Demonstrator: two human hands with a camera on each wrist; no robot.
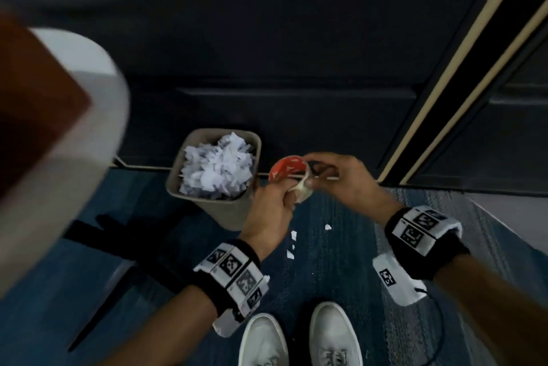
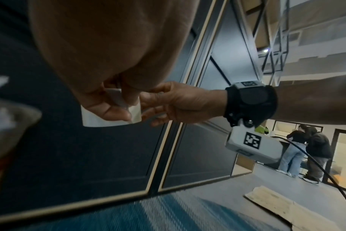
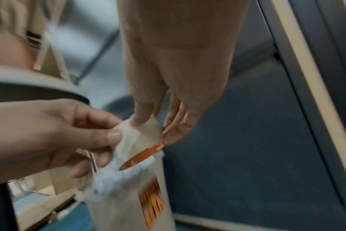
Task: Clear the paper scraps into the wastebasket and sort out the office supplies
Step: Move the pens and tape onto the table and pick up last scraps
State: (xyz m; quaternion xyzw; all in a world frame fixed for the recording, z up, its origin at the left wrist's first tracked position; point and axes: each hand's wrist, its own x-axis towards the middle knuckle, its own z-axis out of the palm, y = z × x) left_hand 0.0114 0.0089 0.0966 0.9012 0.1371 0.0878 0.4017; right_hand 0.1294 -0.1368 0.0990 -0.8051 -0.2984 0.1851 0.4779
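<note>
Tape roll [image 1: 289, 172], red-cored, sits just beyond both sets of fingertips: left hand [image 1: 272, 211] pinches its loose end, right hand [image 1: 341, 178] pinches the roll, beside the full wastebasket [image 1: 178, 187], probably to tidy it.

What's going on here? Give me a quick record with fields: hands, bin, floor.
left hand: pinches a loose flap of tape
right hand: holds the roll of tape with a red core
wastebasket: on the floor, heaped with white paper scraps
floor: blue carpet, a few loose scraps lying near the white shoes
</note>
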